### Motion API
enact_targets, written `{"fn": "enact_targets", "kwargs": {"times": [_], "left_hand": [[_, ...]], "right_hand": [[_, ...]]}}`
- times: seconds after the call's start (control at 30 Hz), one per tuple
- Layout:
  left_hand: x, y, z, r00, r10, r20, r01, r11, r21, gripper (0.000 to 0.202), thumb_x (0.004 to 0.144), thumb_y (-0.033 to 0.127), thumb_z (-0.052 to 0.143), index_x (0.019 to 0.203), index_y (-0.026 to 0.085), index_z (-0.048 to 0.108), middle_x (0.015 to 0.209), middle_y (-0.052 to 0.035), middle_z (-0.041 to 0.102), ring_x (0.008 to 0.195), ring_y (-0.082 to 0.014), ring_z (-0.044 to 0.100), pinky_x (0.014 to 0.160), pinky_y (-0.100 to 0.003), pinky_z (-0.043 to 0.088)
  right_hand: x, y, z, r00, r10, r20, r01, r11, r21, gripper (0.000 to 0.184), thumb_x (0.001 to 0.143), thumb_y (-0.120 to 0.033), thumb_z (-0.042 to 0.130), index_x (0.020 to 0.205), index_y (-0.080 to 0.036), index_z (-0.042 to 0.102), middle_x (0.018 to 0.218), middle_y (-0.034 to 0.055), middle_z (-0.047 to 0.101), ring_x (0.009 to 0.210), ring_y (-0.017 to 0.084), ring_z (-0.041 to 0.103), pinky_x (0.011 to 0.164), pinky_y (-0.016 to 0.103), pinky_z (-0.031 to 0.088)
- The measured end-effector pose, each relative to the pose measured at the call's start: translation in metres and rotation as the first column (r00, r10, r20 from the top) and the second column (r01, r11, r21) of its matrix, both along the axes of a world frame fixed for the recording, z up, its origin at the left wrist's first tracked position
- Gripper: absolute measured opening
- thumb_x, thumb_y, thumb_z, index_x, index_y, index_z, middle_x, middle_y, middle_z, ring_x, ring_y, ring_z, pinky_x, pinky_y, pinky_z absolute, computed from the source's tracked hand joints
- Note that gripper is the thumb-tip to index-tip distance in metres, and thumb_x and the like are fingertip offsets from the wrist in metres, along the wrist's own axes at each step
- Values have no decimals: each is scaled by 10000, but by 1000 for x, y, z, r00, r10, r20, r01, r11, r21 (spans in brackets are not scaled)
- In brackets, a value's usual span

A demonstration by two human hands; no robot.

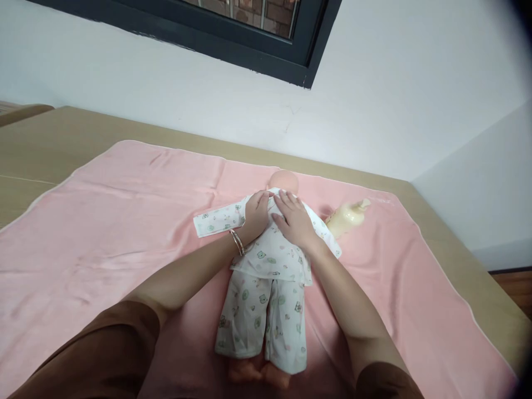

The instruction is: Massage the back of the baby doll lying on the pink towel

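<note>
A doll [272, 270] is lying stretched out on a pink cloth [124, 216], its smooth, bald, pinkish head [284, 180] pointing toward the far edge and its bare, orange-brown feet [276, 377] pointing toward the near side. It is wearing a loose white shirt [280, 256] and matching trousers [286, 321], both showing small green and dark motifs. One sleeve [219, 220] is stretching flat to the left; the other [329, 239] is slanting down to the right. The shirt's hem is overlapping the trousers.
</note>
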State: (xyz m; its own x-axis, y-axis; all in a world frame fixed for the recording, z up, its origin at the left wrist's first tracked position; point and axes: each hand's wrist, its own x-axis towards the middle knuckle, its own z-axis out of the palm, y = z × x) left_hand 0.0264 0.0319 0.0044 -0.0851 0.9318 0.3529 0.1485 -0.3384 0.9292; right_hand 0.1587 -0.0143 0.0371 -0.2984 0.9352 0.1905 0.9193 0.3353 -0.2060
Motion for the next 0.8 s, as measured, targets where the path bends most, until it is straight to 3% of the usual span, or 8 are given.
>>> {"fn": "enact_targets", "kwargs": {"times": [0.07, 0.13, 0.2, 0.3, 0.47, 0.53, 0.7, 0.8], "left_hand": [[0, 0, 1, 1000, 10, -7, -10, 1000, -4, 298, 952, 304, 382, 881, 209, 656, 997, -40, 726, 994, -180, 648, 934, -287, 485], [0, 0, 0, 1000, 16, -4, -16, 1000, -8, 303, 950, 300, 386, 886, 203, 667, 1000, -40, 730, 1001, -182, 650, 933, -289, 486], [1, 1, -1, 1000, 15, 13, -15, 1000, -10, 308, 947, 292, 392, 897, 195, 679, 1011, -43, 736, 1010, -182, 653, 946, -293, 486], [1, 1, -3, 999, -3, 38, 4, 1000, -29, 302, 945, 287, 406, 918, 191, 690, 1046, -44, 741, 1035, -183, 658, 970, -297, 488], [0, 1, -2, 1000, -12, -19, 11, 999, -49, 312, 951, 293, 398, 939, 196, 694, 1072, -43, 742, 1051, -185, 659, 986, -300, 489], [-1, 1, -3, 998, -34, -58, 32, 999, -32, 306, 950, 301, 408, 975, 201, 696, 1102, -43, 735, 1075, -190, 654, 1009, -314, 483], [-5, 1, -8, 972, -62, -227, 73, 997, 41, 364, 878, 179, 402, 1119, 197, 675, 1240, -58, 690, 1197, -200, 606, 1111, -364, 431], [-5, 0, -7, 909, -38, -414, 88, 991, 103, 406, 878, 169, 382, 1182, 142, 649, 1320, -119, 643, 1291, -233, 546, 1184, -426, 344]], "right_hand": [[-3, -1, -2, 975, -221, -30, 221, 975, 3, 656, 1004, -465, 368, 1522, -65, 328, 1592, 195, 311, 1490, 348, 262, 1208, 508, 233], [-12, -12, -4, 934, -357, -12, 357, 934, 26, 706, 1000, -471, 370, 1500, 24, 318, 1546, 288, 343, 1461, 396, 304, 1184, 530, 265], [-24, -26, -5, 941, -338, 25, 335, 940, 69, 653, 1006, -409, 362, 1488, 30, 339, 1536, 307, 345, 1458, 410, 300, 1175, 543, 271], [-34, -40, -4, 983, -169, 74, 161, 981, 104, 537, 1001, -307, 361, 1478, -64, 412, 1573, 241, 323, 1487, 403, 233, 1193, 574, 217], [-17, -20, -2, 1000, -6, 29, 5, 999, 33, 501, 984, -326, 424, 1473, -221, 450, 1612, 76, 315, 1517, 315, 193, 1230, 555, 147], [-7, -8, -3, 998, -54, -25, 55, 998, 10, 540, 991, -376, 416, 1505, -215, 396, 1622, 61, 292, 1519, 289, 197, 1233, 527, 164], [-2, -3, -6, 969, -234, -73, 236, 972, 19, 659, 996, -476, 383, 1508, -63, 350, 1583, 211, 323, 1489, 320, 277, 1206, 477, 230], [-8, -11, -5, 933, -358, -24, 359, 933, 30, 727, 976, -520, 405, 1463, 21, 380, 1512, 277, 410, 1443, 357, 353, 1195, 480, 231]]}}
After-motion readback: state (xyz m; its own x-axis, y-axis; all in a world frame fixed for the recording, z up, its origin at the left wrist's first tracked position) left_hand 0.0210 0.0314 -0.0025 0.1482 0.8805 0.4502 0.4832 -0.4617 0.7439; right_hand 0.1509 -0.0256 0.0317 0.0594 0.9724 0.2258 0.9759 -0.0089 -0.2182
